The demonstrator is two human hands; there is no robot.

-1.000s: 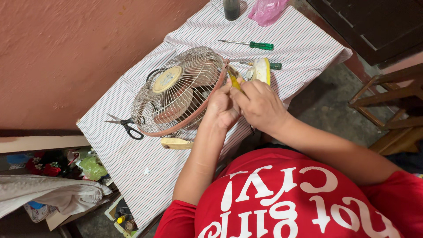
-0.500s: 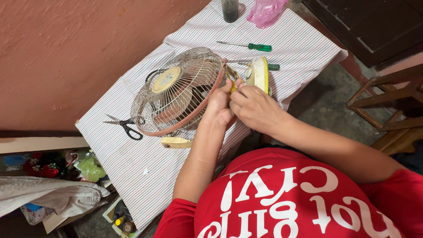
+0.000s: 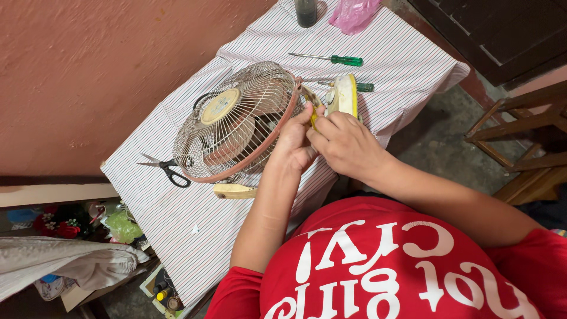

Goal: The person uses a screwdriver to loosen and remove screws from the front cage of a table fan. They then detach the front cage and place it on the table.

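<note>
1 fan (image 3: 239,127) — 2 screwdrivers (image 3: 331,58) — 1 scissors (image 3: 168,170).

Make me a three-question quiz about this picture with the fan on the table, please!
1. Where do the scissors lie?
A. left of the fan, on the striped cloth
B. on the floor
C. inside the fan

2. How many green-handled screwdrivers are on the table?
A. none
B. two
C. five

3. What are the hands doing?
A. resting in the lap
B. both working at the back of the fan
C. holding the scissors

Answers:
1 A, the scissors sit beside the fan cage on the cloth.
2 B, one screwdriver lies alone, another is behind the fan's base.
3 B, the left hand and right hand meet at the fan's rear.
</note>
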